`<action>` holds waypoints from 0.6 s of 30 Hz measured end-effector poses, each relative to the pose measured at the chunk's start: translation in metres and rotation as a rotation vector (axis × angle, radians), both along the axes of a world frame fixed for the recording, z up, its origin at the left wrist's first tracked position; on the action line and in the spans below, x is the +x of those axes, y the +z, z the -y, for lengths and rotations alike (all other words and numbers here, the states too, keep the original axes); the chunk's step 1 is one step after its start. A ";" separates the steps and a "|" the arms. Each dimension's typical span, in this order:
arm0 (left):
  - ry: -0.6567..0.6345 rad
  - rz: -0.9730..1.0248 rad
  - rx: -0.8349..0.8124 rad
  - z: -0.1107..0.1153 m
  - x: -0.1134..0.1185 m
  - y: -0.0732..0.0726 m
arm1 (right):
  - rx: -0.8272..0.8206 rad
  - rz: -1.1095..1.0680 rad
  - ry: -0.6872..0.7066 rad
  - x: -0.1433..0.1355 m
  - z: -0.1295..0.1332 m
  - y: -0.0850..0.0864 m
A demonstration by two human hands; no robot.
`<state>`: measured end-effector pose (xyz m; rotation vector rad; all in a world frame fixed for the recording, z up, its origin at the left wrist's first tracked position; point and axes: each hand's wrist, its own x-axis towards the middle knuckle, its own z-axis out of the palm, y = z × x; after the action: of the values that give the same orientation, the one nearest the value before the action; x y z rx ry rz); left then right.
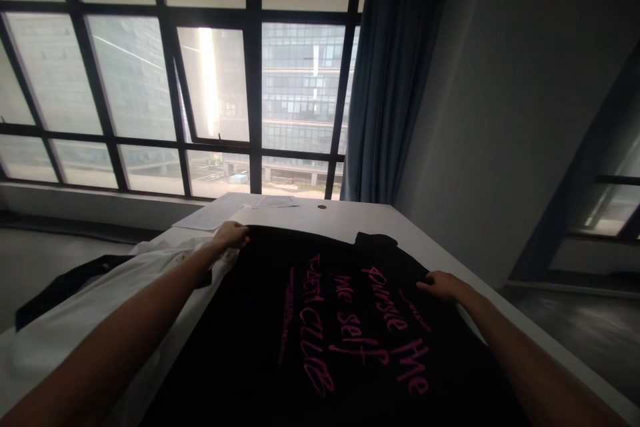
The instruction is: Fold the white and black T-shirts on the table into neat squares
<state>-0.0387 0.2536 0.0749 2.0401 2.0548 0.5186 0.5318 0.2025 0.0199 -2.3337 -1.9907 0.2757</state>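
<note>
A black T-shirt [260, 320] with pink handwritten-style lettering is spread out in front of me, its print turned sideways. My left hand [233, 235] is closed on the shirt's far left corner. At the shirt's right edge, my right hand [445, 287] pinches the cloth with thumb and fingers. A short black flap [377, 239], which looks like a sleeve, sticks out at the far edge between my hands. The near part of the shirt runs out of the picture at the bottom.
Under the shirt is a white table [350, 213] with a round hole near its far edge. Papers [210, 215] lie at its far left. White cloth [60, 360] and a dark garment [65, 283] are heaped on the left. Windows and a blue curtain [390, 80] stand behind.
</note>
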 end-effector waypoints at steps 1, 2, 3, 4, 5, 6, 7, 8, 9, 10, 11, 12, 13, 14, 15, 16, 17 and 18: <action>0.049 0.009 0.022 -0.010 -0.006 0.004 | 0.002 0.007 -0.009 0.000 -0.005 -0.001; 0.086 0.011 0.043 -0.017 -0.009 0.004 | 0.014 0.020 -0.022 -0.003 -0.010 -0.001; 0.106 0.005 0.063 -0.019 -0.008 0.000 | 0.035 0.038 -0.039 -0.009 -0.014 -0.002; 0.102 -0.006 0.077 -0.018 -0.003 -0.008 | 0.064 0.064 -0.052 -0.017 -0.018 -0.002; 0.076 -0.019 0.086 -0.014 0.005 -0.019 | 0.102 0.101 -0.063 -0.026 -0.022 -0.003; 0.030 -0.031 0.090 -0.007 0.016 -0.032 | 0.151 0.146 -0.067 -0.037 -0.027 -0.003; -0.035 -0.047 0.085 0.000 0.028 -0.046 | 0.203 0.189 -0.064 -0.049 -0.031 -0.003; -0.096 -0.062 0.077 0.007 0.039 -0.060 | 0.252 0.222 -0.056 -0.060 -0.036 -0.003; -0.157 -0.096 0.060 0.013 0.048 -0.072 | 0.297 0.244 -0.044 -0.070 -0.042 -0.003; -0.200 -0.143 0.027 0.018 0.055 -0.082 | 0.329 0.253 -0.028 -0.079 -0.048 -0.003; -0.224 -0.186 -0.009 0.021 0.060 -0.091 | 0.342 0.247 -0.005 -0.085 -0.055 -0.004; -0.236 -0.222 -0.047 0.022 0.061 -0.096 | 0.331 0.228 0.024 -0.090 -0.063 -0.006; -0.239 -0.245 -0.081 0.021 0.061 -0.100 | 0.298 0.202 0.053 -0.092 -0.072 -0.008; -0.241 -0.252 -0.107 0.020 0.059 -0.102 | 0.250 0.169 0.076 -0.093 -0.082 -0.010; -0.248 -0.253 -0.126 0.018 0.056 -0.102 | 0.195 0.130 0.090 -0.092 -0.092 -0.013; -0.258 -0.252 -0.139 0.016 0.053 -0.103 | 0.141 0.084 0.090 -0.090 -0.103 -0.016; -0.269 -0.253 -0.150 0.014 0.050 -0.104 | 0.099 0.038 0.079 -0.088 -0.113 -0.019; -0.277 -0.256 -0.160 0.013 0.048 -0.105 | 0.074 0.000 0.061 -0.086 -0.124 -0.022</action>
<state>0.0093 0.2408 -0.0298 2.3383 1.8223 0.0451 0.4456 0.3264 -0.0021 -2.2316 -2.0382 0.2015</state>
